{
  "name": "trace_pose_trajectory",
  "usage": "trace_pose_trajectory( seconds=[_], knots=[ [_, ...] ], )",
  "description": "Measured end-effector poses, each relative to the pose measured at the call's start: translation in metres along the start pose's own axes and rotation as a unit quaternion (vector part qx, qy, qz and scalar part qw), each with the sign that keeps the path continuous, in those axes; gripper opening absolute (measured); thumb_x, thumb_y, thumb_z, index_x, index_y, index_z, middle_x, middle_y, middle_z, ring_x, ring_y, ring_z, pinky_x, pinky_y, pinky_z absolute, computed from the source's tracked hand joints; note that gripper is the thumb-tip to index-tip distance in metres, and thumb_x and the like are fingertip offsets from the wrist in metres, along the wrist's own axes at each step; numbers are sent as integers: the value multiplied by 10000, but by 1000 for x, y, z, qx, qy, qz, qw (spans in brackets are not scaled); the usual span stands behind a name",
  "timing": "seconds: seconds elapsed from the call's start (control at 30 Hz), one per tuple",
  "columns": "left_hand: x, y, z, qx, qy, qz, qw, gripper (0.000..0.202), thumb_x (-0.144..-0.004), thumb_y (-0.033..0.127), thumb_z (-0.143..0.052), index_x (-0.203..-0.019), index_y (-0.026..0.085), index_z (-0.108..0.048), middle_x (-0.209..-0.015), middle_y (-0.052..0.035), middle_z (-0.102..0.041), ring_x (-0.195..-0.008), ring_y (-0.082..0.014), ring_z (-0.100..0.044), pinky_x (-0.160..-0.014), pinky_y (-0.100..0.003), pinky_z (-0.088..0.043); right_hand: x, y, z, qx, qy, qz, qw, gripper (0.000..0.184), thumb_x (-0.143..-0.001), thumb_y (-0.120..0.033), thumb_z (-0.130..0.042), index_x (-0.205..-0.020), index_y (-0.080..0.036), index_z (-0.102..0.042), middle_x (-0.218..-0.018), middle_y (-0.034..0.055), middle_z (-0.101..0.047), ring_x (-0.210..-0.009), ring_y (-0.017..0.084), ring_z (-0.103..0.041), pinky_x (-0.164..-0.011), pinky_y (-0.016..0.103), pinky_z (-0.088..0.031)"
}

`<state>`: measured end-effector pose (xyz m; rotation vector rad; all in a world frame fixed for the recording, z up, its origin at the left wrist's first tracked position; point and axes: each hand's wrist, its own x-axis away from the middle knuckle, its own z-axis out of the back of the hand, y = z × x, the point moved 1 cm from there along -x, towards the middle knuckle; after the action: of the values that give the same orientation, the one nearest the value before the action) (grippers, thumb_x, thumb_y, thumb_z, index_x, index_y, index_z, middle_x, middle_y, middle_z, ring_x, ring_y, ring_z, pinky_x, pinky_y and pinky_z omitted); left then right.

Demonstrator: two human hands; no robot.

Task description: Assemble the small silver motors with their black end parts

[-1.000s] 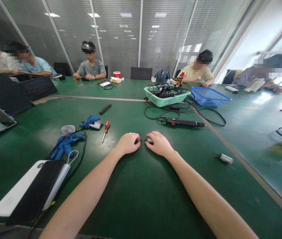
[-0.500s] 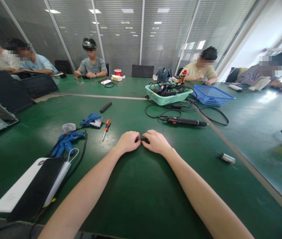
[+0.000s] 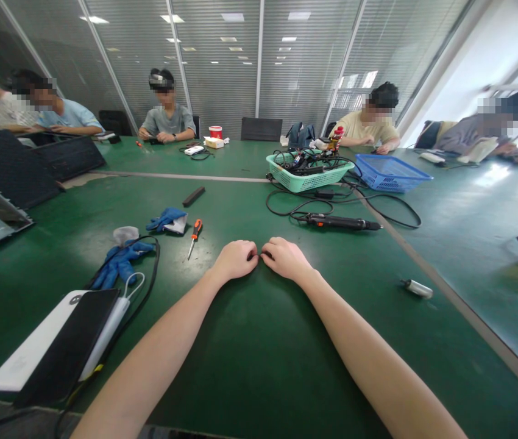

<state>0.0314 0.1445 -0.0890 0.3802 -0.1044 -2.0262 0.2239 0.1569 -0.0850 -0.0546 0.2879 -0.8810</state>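
While a white flat box (image 3: 30,344) lies at the left by the near edge of the green table (image 3: 259,366), a blue glove (image 3: 119,265) sits just past it. A second blue glove (image 3: 165,221) is closer to the far edge, next to an orange and black screwdriver (image 3: 196,230).

Then comes the left hand (image 3: 237,259), its finger and thumb curled close together. A dark bit (image 3: 251,256) shows there, but I can't tell if it is a thing or a shadow. The right hand (image 3: 285,257) is just beside it, also curled narrow. I can't tell what either one holds. The hands look busy, so I guess some work is left, but what is done is hidden. I can't tell which way the dark bit points, or its long side.

Farther right, a black power tool (image 3: 344,222) lies sideways. Nearer the near edge, a silver tube (image 3: 418,289) points its dark end left.
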Motion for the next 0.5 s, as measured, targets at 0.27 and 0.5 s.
trace_pose_trajectory(
  seconds=[0.27, 0.5],
  knots=[
    [0, -3, -1, 12, 1, -3, 1000, 102, -867, 268, -567, -853, 215, -654, -844, -45, -690, -815, -207, -622, -701, -314, -438, 8, 12, -2, -8, 16, 19, 1000, 155, -968, -307, -553, -977, -219, -679, -942, 57, -650, -942, 205, -580, -788, 299, -422],
    [0, -15, -3, 36, 21, 27, 999, 162, -900, 278, -544, -825, 203, -667, -808, -44, -686, -767, -194, -621, -706, -307, -449, 46, 71, 10, 18, 37, -20, 999, 150, -931, -308, -558, -955, -222, -679, -910, 43, -663, -882, 196, -601, -766, 294, -432]
  ],
)
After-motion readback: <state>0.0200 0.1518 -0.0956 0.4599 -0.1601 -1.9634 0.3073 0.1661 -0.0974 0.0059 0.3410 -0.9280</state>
